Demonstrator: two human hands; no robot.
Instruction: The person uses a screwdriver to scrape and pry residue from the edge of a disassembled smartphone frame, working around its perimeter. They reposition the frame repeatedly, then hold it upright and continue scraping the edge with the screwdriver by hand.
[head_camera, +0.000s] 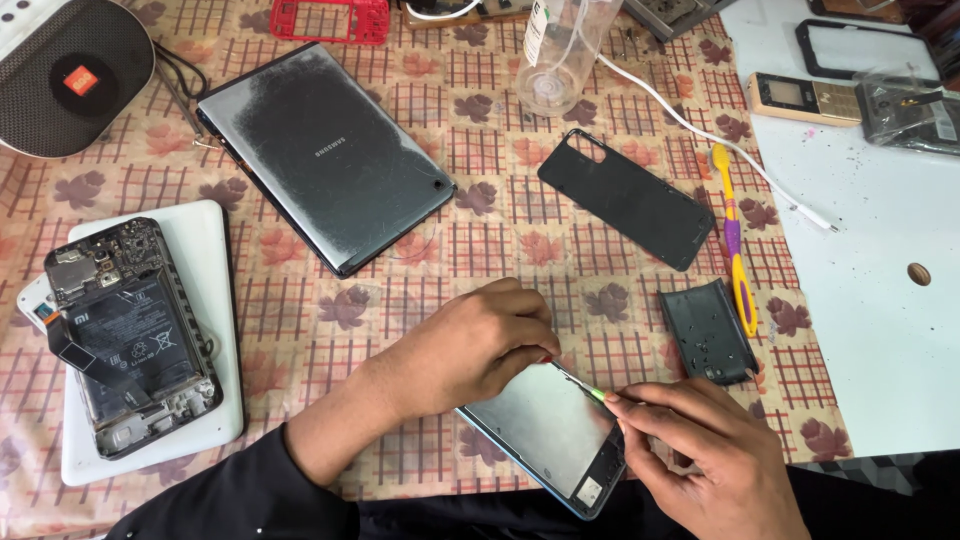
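my left hand (475, 345) presses the phone (550, 430) down at the table's near edge, fingers curled on its top. my right hand (715, 455) pinches a green-tipped tool (590, 390) against it. tablet (325, 155) and back cover (628, 198) lie beyond.

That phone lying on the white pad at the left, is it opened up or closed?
Opened up. The phone on the white pad has no back cover: its battery, circuit board and a flat ribbon cable lie exposed.
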